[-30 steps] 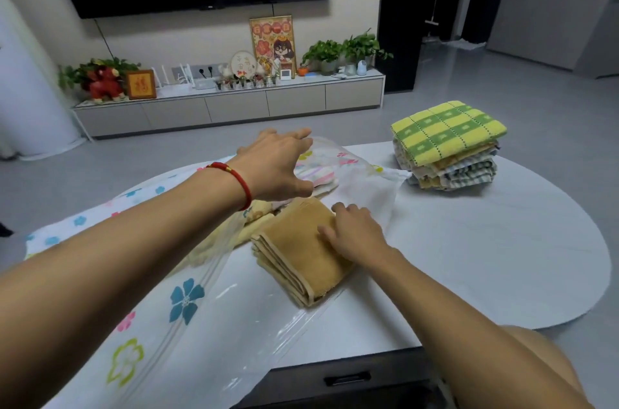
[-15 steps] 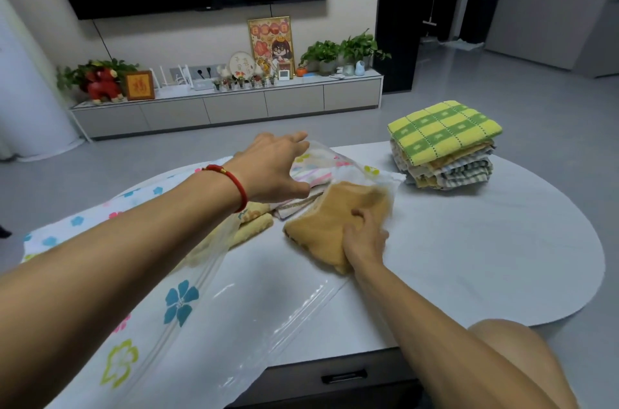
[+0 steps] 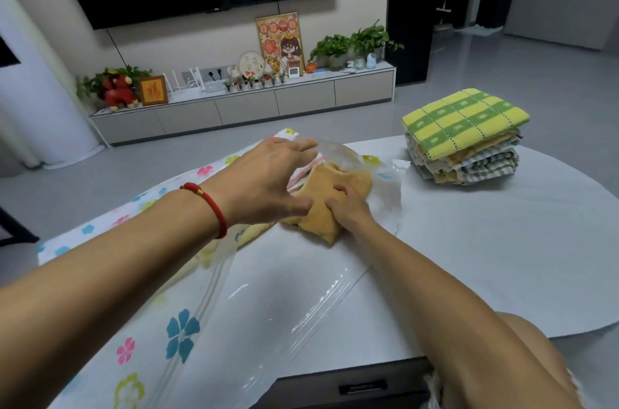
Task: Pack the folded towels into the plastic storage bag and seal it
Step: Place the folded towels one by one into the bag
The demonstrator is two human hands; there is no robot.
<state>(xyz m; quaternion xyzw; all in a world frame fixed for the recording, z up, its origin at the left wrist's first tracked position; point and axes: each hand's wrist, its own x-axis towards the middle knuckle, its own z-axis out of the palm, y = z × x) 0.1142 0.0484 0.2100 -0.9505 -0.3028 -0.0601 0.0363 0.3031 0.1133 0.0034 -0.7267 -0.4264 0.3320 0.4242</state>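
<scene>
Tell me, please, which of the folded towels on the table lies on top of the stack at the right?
The yellow-and-green checked folded towel; the towels beneath it are paler plaid and tan, and the tan folded towel sits apart under the right hand.

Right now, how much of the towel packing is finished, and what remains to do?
Done: at least a pink striped towel already lies inside the bag. In hand: the right hand grips a tan towel and pushes it in, while the left hand lifts the bag's upper film. Left: the stack on the table is not yet packed, and the bag is unsealed.
</scene>
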